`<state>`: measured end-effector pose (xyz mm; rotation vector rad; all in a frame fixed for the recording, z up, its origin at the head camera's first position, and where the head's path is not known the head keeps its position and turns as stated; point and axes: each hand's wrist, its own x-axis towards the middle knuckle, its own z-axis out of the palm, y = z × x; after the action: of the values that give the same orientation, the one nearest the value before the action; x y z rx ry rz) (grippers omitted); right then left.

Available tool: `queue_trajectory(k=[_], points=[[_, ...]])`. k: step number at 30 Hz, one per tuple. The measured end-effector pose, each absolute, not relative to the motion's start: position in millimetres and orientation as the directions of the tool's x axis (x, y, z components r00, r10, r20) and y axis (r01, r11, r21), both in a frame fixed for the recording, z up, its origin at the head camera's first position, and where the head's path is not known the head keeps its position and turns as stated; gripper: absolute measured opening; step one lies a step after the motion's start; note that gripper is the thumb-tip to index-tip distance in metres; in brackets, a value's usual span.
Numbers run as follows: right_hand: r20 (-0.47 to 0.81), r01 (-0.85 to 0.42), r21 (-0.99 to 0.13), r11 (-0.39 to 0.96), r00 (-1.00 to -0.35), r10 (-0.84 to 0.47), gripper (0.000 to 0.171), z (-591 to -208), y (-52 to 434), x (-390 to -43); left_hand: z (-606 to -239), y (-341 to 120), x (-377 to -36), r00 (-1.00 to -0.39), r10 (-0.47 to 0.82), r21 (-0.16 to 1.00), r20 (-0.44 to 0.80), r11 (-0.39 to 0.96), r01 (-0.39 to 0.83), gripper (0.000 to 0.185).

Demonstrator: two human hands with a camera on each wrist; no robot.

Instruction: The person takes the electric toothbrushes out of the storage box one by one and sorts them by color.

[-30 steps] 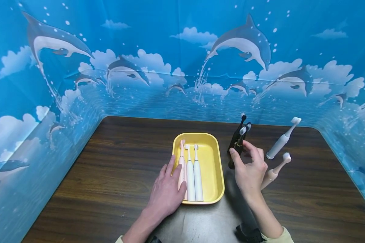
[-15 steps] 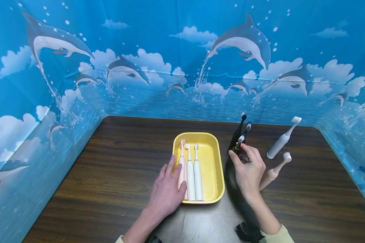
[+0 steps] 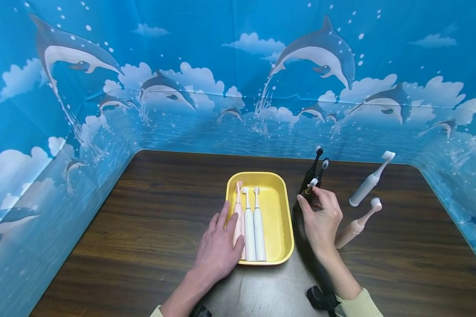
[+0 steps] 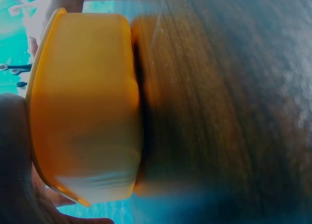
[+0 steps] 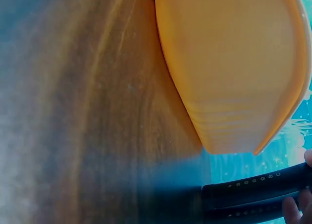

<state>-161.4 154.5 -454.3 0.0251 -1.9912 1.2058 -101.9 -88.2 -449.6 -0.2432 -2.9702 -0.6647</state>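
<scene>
My left hand rests over the left rim of a yellow tray, fingers extended, partly covering a pink electric toothbrush. Beside that brush, a white electric toothbrush and another white electric toothbrush lie in the tray. Just right of the tray, my right hand pinches a black electric toothbrush with a gold ring, its head up. Close behind it stand two more black toothbrushes, the left one and the right one. In the right wrist view, fingertips touch a black handle.
To the right of my right hand, a grey-blue electric toothbrush and a pale pink one stand upright on the dark wood table. A blue dolphin-print curtain closes off the back and sides.
The gold-ringed black toothbrush has come down lower, close to the other black ones. My right hand has shifted slightly left. My left hand and the tray have stayed in place.
</scene>
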Motion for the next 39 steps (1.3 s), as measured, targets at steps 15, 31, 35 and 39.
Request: queue_trajectory(k=[15, 31, 35, 39], points=[[0.634, -0.313, -0.727, 0.611, -0.649, 0.421, 0.033, -454, 150, -178, -449, -88, -101, -0.980, 0.144, 0.410, 0.135, 0.892, 0.188, 0.055], [0.628, -0.321, -0.741, 0.590, -0.645, 0.437, 0.044, -455, 146, -177, -450, -88, -102, -0.979, 0.149, 0.415, 0.139, 0.889, 0.194, 0.054], [0.646, -0.361, -0.734, 0.576, -0.632, 0.427, 0.043, -451, 144, -170, -449, -88, -102, -0.980, 0.149, 0.413, 0.134, 0.890, 0.192, 0.054], [0.708, -0.453, -0.682, 0.574, -0.605, 0.364, 0.030, -443, 138, -161, -449, -87, -101, -0.980, 0.145, 0.415, 0.133, 0.890, 0.189, 0.054]])
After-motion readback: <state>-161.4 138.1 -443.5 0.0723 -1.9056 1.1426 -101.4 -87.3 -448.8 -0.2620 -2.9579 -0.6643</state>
